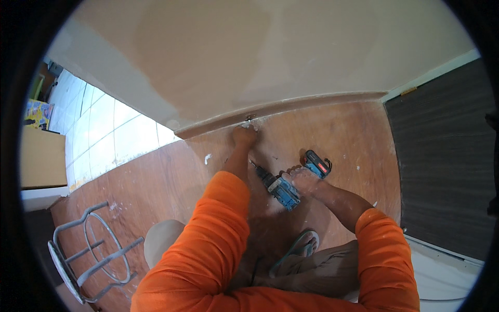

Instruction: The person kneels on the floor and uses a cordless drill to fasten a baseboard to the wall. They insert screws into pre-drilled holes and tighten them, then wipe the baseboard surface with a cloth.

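My left hand (245, 134) reaches to the wooden skirting (291, 105) at the wall's foot, its fingers closed at a small metal piece (249, 118); what they hold is too small to make out. My right hand (304, 180) grips a blue and black cordless drill (285, 193) by its handle, lying sideways with its bit pointing up-left, just below my left hand. The drill's battery (317, 165) shows beyond my right hand. White flecks and small bits lie on the wooden floor (343, 135) around both hands.
A metal-framed stool (96, 275) lies on its side at lower left. White tiles (114, 130) lie beyond the wall's left end, with a cardboard box (44, 158). A dark door (442, 156) stands at the right. My sandalled foot (306, 244) is below the drill.
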`<state>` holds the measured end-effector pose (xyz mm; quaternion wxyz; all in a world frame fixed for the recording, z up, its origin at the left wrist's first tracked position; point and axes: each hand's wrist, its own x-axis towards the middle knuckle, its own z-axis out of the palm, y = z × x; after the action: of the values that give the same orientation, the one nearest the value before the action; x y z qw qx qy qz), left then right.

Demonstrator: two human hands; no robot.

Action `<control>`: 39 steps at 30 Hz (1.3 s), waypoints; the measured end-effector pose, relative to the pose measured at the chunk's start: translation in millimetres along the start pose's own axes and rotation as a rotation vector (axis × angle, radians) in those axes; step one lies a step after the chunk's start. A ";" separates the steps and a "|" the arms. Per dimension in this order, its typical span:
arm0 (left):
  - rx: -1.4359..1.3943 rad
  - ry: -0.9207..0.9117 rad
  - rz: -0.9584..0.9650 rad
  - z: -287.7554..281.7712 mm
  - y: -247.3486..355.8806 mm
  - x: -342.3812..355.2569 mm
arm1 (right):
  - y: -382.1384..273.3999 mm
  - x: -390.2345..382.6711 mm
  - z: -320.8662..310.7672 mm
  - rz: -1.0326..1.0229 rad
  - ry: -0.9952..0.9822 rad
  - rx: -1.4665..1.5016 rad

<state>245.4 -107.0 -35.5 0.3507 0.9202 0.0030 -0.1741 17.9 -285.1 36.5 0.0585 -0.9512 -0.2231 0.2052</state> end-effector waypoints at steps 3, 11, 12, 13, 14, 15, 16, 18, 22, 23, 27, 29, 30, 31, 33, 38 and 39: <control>0.012 -0.025 0.047 -8.9 15.8 -15.8 | -3.7 0.0 -5.1 0.006 -0.009 -0.022; -0.377 -0.149 -0.078 -0.9 68.4 -73.8 | -4.1 0.8 -40.4 0.017 -0.248 0.067; -0.661 -0.241 -0.040 -0.7 77.4 -78.0 | -6.5 1.3 -41.7 0.034 -0.239 0.072; -0.918 -0.356 -0.048 -1.5 86.1 -82.7 | -8.9 0.7 -42.1 0.057 -0.231 0.077; -1.039 -0.372 -0.043 -3.1 95.1 -86.7 | -11.5 -0.9 -41.5 0.096 -0.233 0.087; -1.134 -0.408 -0.085 -4.7 105.3 -90.3 | -13.7 -4.2 -40.4 0.108 -0.195 0.093; -1.251 -0.449 -0.103 -6.8 114.3 -94.4 | -16.3 -8.4 -38.7 0.129 -0.167 0.104; -1.342 -0.558 -0.112 -12.4 132.1 -96.4 | -22.4 -16.8 -34.0 0.197 -0.173 0.129; -1.569 -0.785 -0.161 -18.4 163.1 -98.4 | -35.9 -36.5 -23.1 0.390 -0.227 0.289; -1.628 -0.825 -0.165 -18.6 170.9 -99.2 | -41.4 -42.4 -21.1 0.460 -0.213 0.363; -1.814 -1.002 -0.260 -14.9 205.9 -110.6 | -72.8 -59.3 -20.1 0.489 -0.283 0.213; -1.901 -1.100 -0.312 -13.8 223.7 -130.8 | -98.4 -74.8 -31.4 0.518 -0.315 0.258; -1.943 -1.141 -0.344 -11.7 232.6 -138.5 | -108.1 -81.6 -36.9 0.546 -0.341 0.290; -1.976 -1.182 -0.394 -10.8 241.2 -145.1 | -116.9 -88.1 -42.0 0.506 -0.358 0.253; -2.031 -1.239 -0.409 -11.5 254.0 -152.0 | -131.6 -98.7 -47.4 0.404 -0.298 0.188; -1.997 -1.357 -0.283 -20.2 254.0 -155.5 | -130.2 -104.5 -25.2 0.462 -0.109 0.274; -2.002 -1.373 -0.253 -22.8 251.0 -157.7 | -128.3 -107.2 -17.9 0.438 -0.080 0.217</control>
<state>136.5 -263.2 192.9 0.8138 -0.0464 0.0396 -0.5779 -113.5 -218.9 117.8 0.1055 -0.9560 0.0095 0.2734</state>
